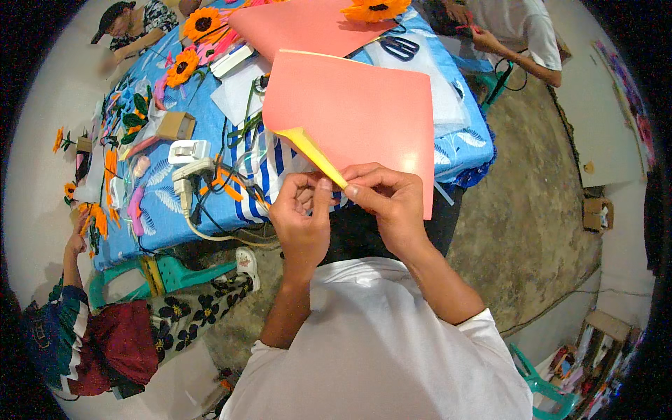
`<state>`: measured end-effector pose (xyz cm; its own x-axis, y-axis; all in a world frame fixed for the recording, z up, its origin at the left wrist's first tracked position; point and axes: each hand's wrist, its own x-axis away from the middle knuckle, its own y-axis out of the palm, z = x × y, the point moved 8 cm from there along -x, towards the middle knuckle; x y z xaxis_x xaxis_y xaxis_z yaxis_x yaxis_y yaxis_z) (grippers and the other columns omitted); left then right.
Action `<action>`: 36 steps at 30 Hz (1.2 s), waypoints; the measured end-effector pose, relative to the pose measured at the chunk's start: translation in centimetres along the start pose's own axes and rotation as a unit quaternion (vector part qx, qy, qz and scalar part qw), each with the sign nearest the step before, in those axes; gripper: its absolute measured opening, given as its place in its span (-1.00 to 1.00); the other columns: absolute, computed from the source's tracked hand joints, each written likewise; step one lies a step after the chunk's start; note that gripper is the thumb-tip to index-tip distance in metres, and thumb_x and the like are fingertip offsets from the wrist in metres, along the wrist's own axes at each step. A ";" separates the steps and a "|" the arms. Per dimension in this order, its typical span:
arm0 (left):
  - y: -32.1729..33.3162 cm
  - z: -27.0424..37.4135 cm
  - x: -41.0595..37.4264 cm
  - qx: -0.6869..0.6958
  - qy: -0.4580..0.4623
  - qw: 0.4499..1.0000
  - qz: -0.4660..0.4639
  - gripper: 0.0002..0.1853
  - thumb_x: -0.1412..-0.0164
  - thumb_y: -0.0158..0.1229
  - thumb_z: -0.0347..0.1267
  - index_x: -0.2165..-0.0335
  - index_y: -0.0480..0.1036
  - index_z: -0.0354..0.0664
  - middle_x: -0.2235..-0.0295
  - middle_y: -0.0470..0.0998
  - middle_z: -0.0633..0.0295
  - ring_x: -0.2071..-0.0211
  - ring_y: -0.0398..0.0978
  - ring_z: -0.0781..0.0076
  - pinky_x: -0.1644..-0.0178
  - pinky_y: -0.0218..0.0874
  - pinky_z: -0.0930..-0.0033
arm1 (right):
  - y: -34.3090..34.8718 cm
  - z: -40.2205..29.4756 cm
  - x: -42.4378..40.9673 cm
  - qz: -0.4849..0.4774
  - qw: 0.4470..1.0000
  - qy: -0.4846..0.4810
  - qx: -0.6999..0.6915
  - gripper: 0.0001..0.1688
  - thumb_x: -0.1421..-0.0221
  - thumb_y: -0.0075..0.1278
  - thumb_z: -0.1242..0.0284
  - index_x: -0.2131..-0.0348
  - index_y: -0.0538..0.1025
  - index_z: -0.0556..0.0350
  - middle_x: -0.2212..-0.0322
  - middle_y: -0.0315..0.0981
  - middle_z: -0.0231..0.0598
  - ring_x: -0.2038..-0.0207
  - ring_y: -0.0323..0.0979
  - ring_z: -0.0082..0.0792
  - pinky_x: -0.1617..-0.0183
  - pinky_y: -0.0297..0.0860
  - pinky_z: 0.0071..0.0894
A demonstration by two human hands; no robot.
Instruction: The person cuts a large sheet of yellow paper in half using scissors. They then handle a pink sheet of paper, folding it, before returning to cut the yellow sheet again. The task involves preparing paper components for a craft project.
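Note:
A large sheet (352, 110), salmon pink on one face and yellow on the other, lies before me over the table's edge. Its near left corner is turned over, so a narrow yellow fold (315, 152) shows. My right hand (394, 202) pinches the tip of this fold between thumb and fingers. Close beside it on the left, my left hand (307, 210) has its fingers curled and its thumb near the fold's edge; whether it grips the sheet I cannot tell. A second pink sheet (304, 26) lies beyond, partly under the first.
Power adapters (191, 168) with cables stand on the blue tablecloth (168, 231) at left. Orange fuzzy flowers (182, 67), a small cardboard box (177, 126) and craft stems lie farther off. Other people are around the table. Green plastic chairs (173, 275) stand near it.

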<state>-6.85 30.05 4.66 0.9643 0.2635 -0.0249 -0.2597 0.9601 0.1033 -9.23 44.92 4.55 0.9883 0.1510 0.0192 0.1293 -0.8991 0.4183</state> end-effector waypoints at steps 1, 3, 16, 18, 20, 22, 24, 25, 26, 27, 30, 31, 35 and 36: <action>0.2 0.2 0.1 0.015 0.000 1.000 -0.005 -0.82 -0.23 0.15 -0.54 0.21 0.36 -0.40 0.32 0.52 0.15 0.29 0.52 0.54 0.24 0.40 0.52 | 0.1 0.1 -0.1 -0.007 1.000 0.017 -0.017 -0.95 0.00 0.16 0.67 0.43 0.62 0.36 0.27 0.56 -0.06 0.30 0.51 -0.38 0.21 0.46 -0.45; 0.4 0.5 0.2 0.015 0.005 1.000 -0.005 -0.83 -0.22 0.15 -0.56 0.22 0.36 -0.40 0.31 0.52 0.16 0.30 0.52 0.55 0.23 0.40 0.52 | 0.2 0.9 -0.2 -0.011 1.000 0.006 -0.014 -0.95 0.01 0.16 0.67 0.45 0.61 0.36 0.27 0.56 -0.06 0.31 0.51 -0.38 0.21 0.46 -0.46; -6.0 2.5 -1.3 0.172 0.162 0.949 0.207 -0.76 -0.33 -0.02 -0.46 0.08 0.34 -0.39 0.12 0.52 0.02 0.14 0.53 0.30 0.04 0.37 0.32 | -5.6 -7.0 1.5 0.243 0.950 -0.187 -0.066 -0.84 -0.17 0.05 0.52 0.26 0.48 0.28 0.42 0.48 -0.30 0.41 0.40 -0.57 0.28 0.37 -0.55; -6.9 3.9 -0.6 0.153 0.222 0.931 0.244 -0.74 -0.37 -0.04 -0.39 0.09 0.34 -0.38 0.15 0.52 0.01 0.13 0.52 0.30 0.01 0.36 0.29 | -7.7 -9.4 3.2 0.281 0.918 -0.270 -0.070 -0.86 -0.20 0.01 0.54 0.24 0.45 0.26 0.43 0.48 -0.30 0.42 0.40 -0.58 0.33 0.35 -0.59; -7.5 3.5 0.7 0.120 0.234 0.923 0.281 -0.72 -0.38 -0.06 -0.36 0.08 0.33 -0.38 0.16 0.52 0.02 0.15 0.50 0.32 0.04 0.36 0.30 | -10.5 -10.2 5.0 0.332 0.900 -0.280 -0.034 -0.88 -0.21 -0.02 0.55 0.24 0.44 0.25 0.44 0.47 -0.32 0.44 0.39 -0.59 0.38 0.33 -0.63; -7.1 1.8 1.8 0.114 0.212 0.918 0.314 -0.67 -0.41 -0.10 -0.30 0.06 0.31 -0.39 0.15 0.50 0.02 0.18 0.46 0.39 0.08 0.35 0.35 | -13.2 -9.4 6.8 0.392 0.888 -0.239 0.004 -0.90 -0.21 -0.03 0.57 0.26 0.44 0.25 0.45 0.46 -0.33 0.46 0.38 -0.61 0.42 0.31 -0.64; -6.4 -0.5 2.8 0.159 0.157 0.926 0.304 -0.65 -0.41 -0.10 -0.30 0.02 0.30 -0.41 0.14 0.49 0.00 0.18 0.45 0.39 0.10 0.34 0.35 | -15.8 -7.3 7.9 0.416 0.893 -0.172 0.008 -0.89 -0.21 -0.03 0.57 0.25 0.43 0.26 0.46 0.45 -0.33 0.50 0.36 -0.62 0.45 0.29 -0.63; -6.4 -1.7 3.6 0.179 0.128 0.928 0.300 -0.64 -0.41 -0.10 -0.31 0.01 0.30 -0.41 0.13 0.48 -0.01 0.18 0.44 0.39 0.10 0.34 0.35 | -17.0 -6.1 8.2 0.427 0.894 -0.137 0.008 -0.88 -0.21 -0.03 0.57 0.24 0.43 0.27 0.47 0.45 -0.34 0.51 0.35 -0.62 0.47 0.28 -0.62; -6.8 -2.1 4.0 0.157 0.127 0.942 0.267 -0.63 -0.40 -0.09 -0.33 -0.03 0.28 -0.41 0.15 0.49 0.00 0.20 0.45 0.37 0.12 0.35 0.36 | -18.2 -4.8 8.6 0.457 0.884 -0.101 -0.015 -0.83 -0.20 -0.03 0.57 0.20 0.41 0.29 0.45 0.45 -0.32 0.56 0.30 -0.64 0.51 0.21 -0.62; -7.3 -2.8 4.5 0.138 0.125 0.955 0.233 -0.62 -0.39 -0.09 -0.35 -0.06 0.27 -0.41 0.16 0.49 0.01 0.22 0.46 0.36 0.13 0.37 0.36 | -18.8 -4.0 8.9 0.458 0.884 -0.086 -0.018 -0.84 -0.20 -0.04 0.55 0.21 0.43 0.28 0.45 0.46 -0.34 0.53 0.33 -0.63 0.48 0.22 -0.62; -7.7 -2.1 4.5 0.232 0.142 0.934 0.229 -0.63 -0.39 -0.09 -0.38 -0.06 0.28 -0.41 0.18 0.50 0.04 0.25 0.46 0.37 0.18 0.36 0.42 | -18.5 -2.9 9.3 0.472 0.881 -0.020 -0.024 -0.76 -0.18 -0.07 0.51 0.17 0.43 0.30 0.41 0.49 -0.32 0.46 0.43 -0.57 0.40 0.34 -0.58; -8.3 -1.9 4.8 0.184 0.126 0.927 0.302 -0.63 -0.39 -0.09 -0.38 -0.05 0.28 -0.41 0.18 0.50 0.05 0.25 0.46 0.38 0.20 0.35 0.45 | -18.4 -2.6 9.4 0.470 0.883 -0.006 -0.012 -0.73 -0.18 -0.07 0.51 0.14 0.42 0.31 0.40 0.50 -0.30 0.45 0.46 -0.55 0.38 0.38 -0.56; -10.6 -0.8 4.2 0.148 0.144 0.912 0.354 -0.61 -0.38 -0.08 -0.36 -0.05 0.29 -0.44 0.11 0.47 0.01 0.22 0.47 0.32 0.18 0.35 0.38 | -18.4 -1.9 9.5 0.445 0.895 0.023 0.014 -0.60 -0.14 -0.03 0.50 0.06 0.36 0.39 0.39 0.52 -0.19 0.45 0.52 -0.44 0.29 0.51 -0.43; -10.6 -0.3 3.9 0.156 0.150 0.908 0.358 -0.61 -0.38 -0.07 -0.35 -0.05 0.29 -0.45 0.10 0.47 0.00 0.22 0.47 0.30 0.18 0.35 0.34 | -18.4 -1.9 9.4 0.445 0.895 0.021 0.017 -0.59 -0.13 -0.02 0.50 0.05 0.35 0.40 0.40 0.51 -0.20 0.48 0.51 -0.44 0.30 0.50 -0.44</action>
<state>-0.36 20.94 3.17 0.4841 0.8688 -0.1041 -0.7431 0.4710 0.4754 -2.49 63.61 -1.25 0.6973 -0.6161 0.3664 -0.7046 -0.6830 0.1926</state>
